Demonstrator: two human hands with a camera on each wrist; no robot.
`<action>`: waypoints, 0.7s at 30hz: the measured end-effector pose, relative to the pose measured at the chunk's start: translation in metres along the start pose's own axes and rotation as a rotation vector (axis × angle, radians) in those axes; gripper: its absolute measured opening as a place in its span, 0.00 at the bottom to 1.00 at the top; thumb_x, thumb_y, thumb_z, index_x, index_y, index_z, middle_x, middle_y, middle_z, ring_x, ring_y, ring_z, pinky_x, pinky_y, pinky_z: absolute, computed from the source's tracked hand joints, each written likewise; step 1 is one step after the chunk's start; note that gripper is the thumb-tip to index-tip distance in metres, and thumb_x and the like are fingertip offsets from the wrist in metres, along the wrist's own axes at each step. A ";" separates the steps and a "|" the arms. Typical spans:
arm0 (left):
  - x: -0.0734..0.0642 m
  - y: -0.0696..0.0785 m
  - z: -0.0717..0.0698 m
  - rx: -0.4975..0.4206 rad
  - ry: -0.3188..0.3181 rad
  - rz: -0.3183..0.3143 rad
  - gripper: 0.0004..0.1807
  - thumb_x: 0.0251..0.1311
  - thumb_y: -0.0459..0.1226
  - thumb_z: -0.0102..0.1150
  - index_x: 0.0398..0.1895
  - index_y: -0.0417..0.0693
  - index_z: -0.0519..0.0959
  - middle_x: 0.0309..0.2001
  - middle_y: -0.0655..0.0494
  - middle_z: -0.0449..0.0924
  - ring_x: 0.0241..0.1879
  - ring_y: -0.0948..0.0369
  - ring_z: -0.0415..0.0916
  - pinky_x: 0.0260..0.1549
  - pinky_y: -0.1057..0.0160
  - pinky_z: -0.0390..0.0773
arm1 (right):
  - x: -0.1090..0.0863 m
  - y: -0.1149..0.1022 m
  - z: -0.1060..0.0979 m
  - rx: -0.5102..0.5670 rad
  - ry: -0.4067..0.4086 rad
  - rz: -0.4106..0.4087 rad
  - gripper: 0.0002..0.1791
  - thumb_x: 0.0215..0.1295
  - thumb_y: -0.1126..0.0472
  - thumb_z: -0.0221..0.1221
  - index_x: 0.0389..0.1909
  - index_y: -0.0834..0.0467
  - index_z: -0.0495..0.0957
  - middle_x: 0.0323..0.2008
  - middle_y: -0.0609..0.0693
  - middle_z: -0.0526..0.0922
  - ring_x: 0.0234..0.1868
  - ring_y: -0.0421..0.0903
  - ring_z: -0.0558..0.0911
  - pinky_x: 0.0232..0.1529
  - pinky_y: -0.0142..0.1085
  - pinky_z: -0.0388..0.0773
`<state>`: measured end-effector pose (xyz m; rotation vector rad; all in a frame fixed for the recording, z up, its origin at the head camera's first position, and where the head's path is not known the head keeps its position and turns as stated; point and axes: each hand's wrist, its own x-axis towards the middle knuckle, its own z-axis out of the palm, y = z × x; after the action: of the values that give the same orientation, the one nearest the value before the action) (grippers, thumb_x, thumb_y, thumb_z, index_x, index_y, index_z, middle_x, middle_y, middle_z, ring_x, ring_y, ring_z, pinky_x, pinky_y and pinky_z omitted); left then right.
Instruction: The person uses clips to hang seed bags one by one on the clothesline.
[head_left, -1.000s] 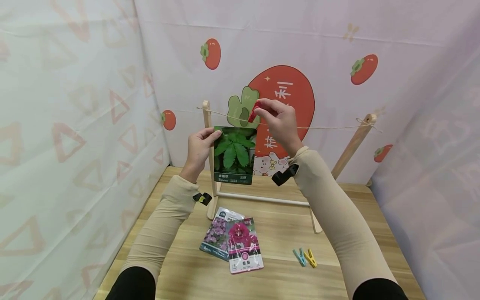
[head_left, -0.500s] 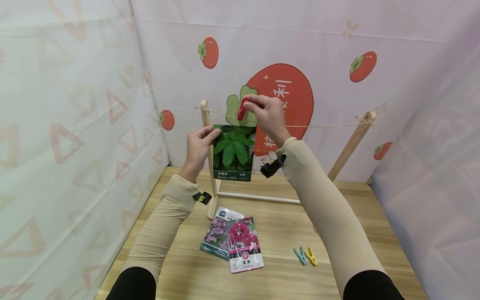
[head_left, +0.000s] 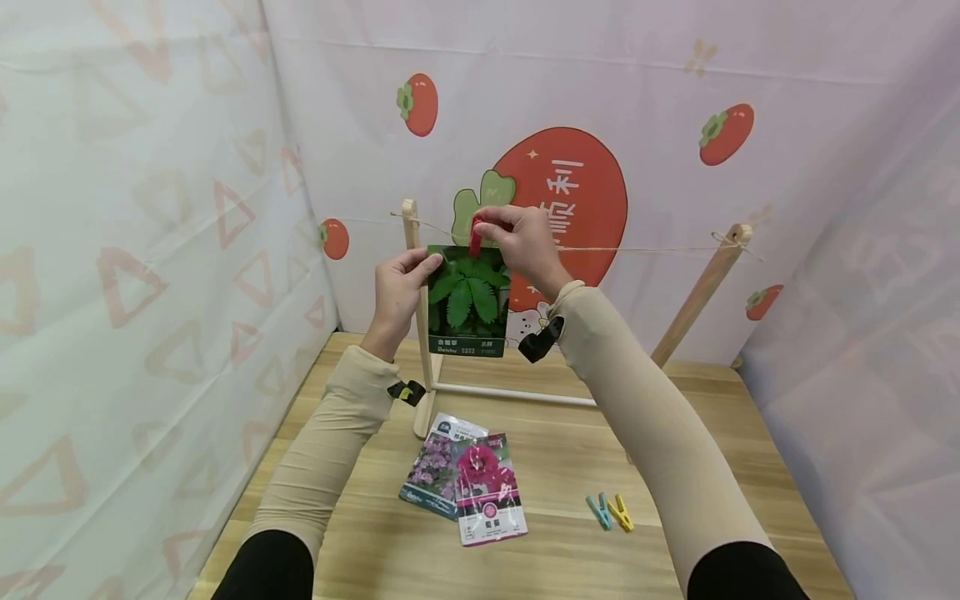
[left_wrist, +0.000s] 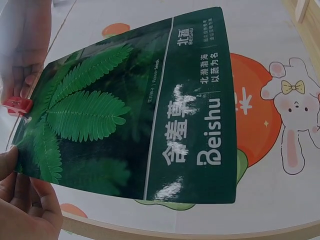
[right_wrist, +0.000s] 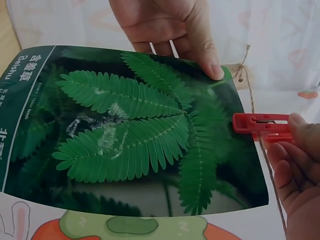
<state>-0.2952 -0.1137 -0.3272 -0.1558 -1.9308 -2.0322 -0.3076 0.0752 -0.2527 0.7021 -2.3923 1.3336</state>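
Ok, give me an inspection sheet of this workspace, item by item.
Surface: wood-grain table, bearing a wooden rack with a string.
Job's things: green leaf packet; red clothespin at its top edge, its grip on the string unclear.
Clutter: purple-flower packet partly under pink-flower packet; blue clothespin beside yellow clothespin.
Hands: left hand pinches the green leaf packet near its top left corner; right hand pinches the red clothespin.
Cables: nothing seen.
Surroundings: patterned cloth backdrop.

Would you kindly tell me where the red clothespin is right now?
In the head view, the red clothespin is at the top edge of the green seed packet, between the left hand and the right hand, which pinches it.
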 end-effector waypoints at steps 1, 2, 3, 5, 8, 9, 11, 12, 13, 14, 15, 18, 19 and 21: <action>0.000 0.000 0.000 0.002 -0.002 0.001 0.15 0.62 0.35 0.64 0.46 0.31 0.82 0.30 0.69 0.81 0.32 0.69 0.76 0.34 0.73 0.78 | 0.000 0.000 0.000 -0.010 -0.016 0.004 0.13 0.69 0.61 0.59 0.50 0.61 0.84 0.42 0.58 0.87 0.27 0.46 0.72 0.24 0.30 0.63; 0.000 0.000 0.000 0.006 -0.002 0.001 0.15 0.62 0.35 0.64 0.47 0.31 0.82 0.30 0.69 0.81 0.32 0.69 0.76 0.34 0.73 0.77 | 0.000 0.000 0.001 -0.013 -0.032 0.012 0.14 0.69 0.60 0.58 0.51 0.61 0.83 0.43 0.58 0.87 0.30 0.46 0.74 0.26 0.30 0.66; -0.001 0.000 0.001 0.009 -0.004 0.002 0.15 0.62 0.35 0.64 0.47 0.31 0.82 0.30 0.69 0.80 0.32 0.69 0.76 0.34 0.73 0.77 | 0.000 0.000 0.001 -0.015 -0.047 0.022 0.14 0.69 0.60 0.58 0.52 0.60 0.83 0.44 0.58 0.87 0.34 0.46 0.77 0.30 0.30 0.70; -0.001 0.000 0.001 0.012 -0.005 0.003 0.16 0.62 0.35 0.63 0.47 0.31 0.81 0.30 0.69 0.80 0.32 0.69 0.75 0.34 0.73 0.77 | 0.000 0.000 0.000 -0.015 -0.071 0.043 0.16 0.69 0.60 0.58 0.54 0.60 0.81 0.46 0.58 0.86 0.40 0.47 0.80 0.37 0.31 0.77; 0.000 0.000 0.001 0.006 -0.007 0.003 0.16 0.62 0.35 0.63 0.47 0.31 0.81 0.30 0.69 0.80 0.33 0.69 0.76 0.35 0.73 0.77 | 0.000 -0.001 -0.001 -0.015 -0.091 0.064 0.18 0.69 0.59 0.58 0.57 0.60 0.79 0.48 0.58 0.86 0.45 0.49 0.83 0.47 0.36 0.81; 0.000 -0.001 0.001 0.000 -0.007 0.005 0.16 0.62 0.35 0.63 0.47 0.30 0.81 0.30 0.69 0.80 0.33 0.69 0.76 0.35 0.73 0.77 | 0.000 -0.001 -0.001 -0.022 -0.094 0.066 0.19 0.69 0.59 0.58 0.58 0.60 0.79 0.49 0.58 0.85 0.46 0.48 0.83 0.49 0.38 0.82; 0.000 -0.001 0.001 -0.012 -0.008 0.005 0.16 0.62 0.35 0.63 0.47 0.30 0.81 0.30 0.69 0.81 0.33 0.70 0.76 0.35 0.73 0.78 | 0.000 -0.002 -0.001 -0.037 -0.096 0.068 0.20 0.69 0.59 0.59 0.60 0.59 0.77 0.51 0.58 0.85 0.46 0.49 0.83 0.48 0.39 0.82; 0.000 -0.001 0.001 -0.014 -0.009 0.005 0.16 0.62 0.35 0.64 0.47 0.30 0.81 0.29 0.69 0.81 0.33 0.70 0.76 0.35 0.73 0.78 | 0.000 -0.002 0.000 -0.046 -0.096 0.069 0.21 0.69 0.59 0.59 0.60 0.59 0.77 0.51 0.57 0.85 0.46 0.49 0.83 0.48 0.39 0.82; -0.001 -0.002 0.001 -0.017 -0.010 0.004 0.16 0.62 0.35 0.64 0.47 0.30 0.81 0.29 0.69 0.81 0.32 0.70 0.76 0.34 0.73 0.78 | -0.001 -0.002 0.000 -0.054 -0.094 0.071 0.21 0.69 0.59 0.59 0.61 0.59 0.77 0.52 0.57 0.84 0.46 0.48 0.83 0.48 0.39 0.82; -0.001 -0.002 0.001 -0.019 -0.012 0.004 0.16 0.62 0.35 0.64 0.46 0.30 0.81 0.29 0.69 0.80 0.32 0.70 0.76 0.34 0.73 0.78 | -0.001 -0.002 0.000 -0.056 -0.092 0.072 0.21 0.68 0.59 0.59 0.61 0.59 0.76 0.52 0.57 0.84 0.46 0.48 0.83 0.48 0.39 0.82; -0.001 -0.002 0.001 -0.019 -0.013 0.003 0.16 0.62 0.35 0.64 0.46 0.30 0.81 0.29 0.68 0.80 0.32 0.70 0.76 0.34 0.73 0.77 | -0.002 -0.002 0.000 -0.057 -0.088 0.074 0.22 0.68 0.59 0.60 0.61 0.59 0.76 0.52 0.57 0.84 0.46 0.49 0.83 0.48 0.39 0.82; -0.001 -0.003 0.001 -0.008 -0.018 -0.004 0.16 0.62 0.35 0.64 0.46 0.30 0.81 0.28 0.69 0.79 0.31 0.70 0.75 0.34 0.73 0.76 | -0.004 -0.003 -0.002 -0.046 -0.080 0.078 0.22 0.68 0.59 0.60 0.62 0.59 0.75 0.51 0.57 0.84 0.47 0.49 0.83 0.49 0.39 0.82; -0.001 -0.003 0.001 -0.006 -0.018 -0.006 0.15 0.62 0.35 0.64 0.46 0.30 0.81 0.28 0.69 0.79 0.31 0.70 0.75 0.34 0.73 0.76 | -0.004 -0.003 -0.002 -0.040 -0.077 0.081 0.23 0.68 0.59 0.60 0.62 0.59 0.75 0.51 0.57 0.84 0.47 0.49 0.83 0.50 0.39 0.82; -0.001 -0.004 0.001 0.000 -0.014 -0.010 0.15 0.62 0.35 0.64 0.47 0.30 0.81 0.28 0.70 0.79 0.32 0.70 0.75 0.34 0.73 0.76 | -0.005 -0.003 -0.003 -0.029 -0.073 0.084 0.23 0.67 0.60 0.61 0.62 0.60 0.75 0.50 0.57 0.85 0.47 0.49 0.83 0.51 0.39 0.82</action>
<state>-0.2955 -0.1120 -0.3313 -0.1606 -1.9440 -2.0425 -0.3016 0.0777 -0.2514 0.6601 -2.5187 1.3248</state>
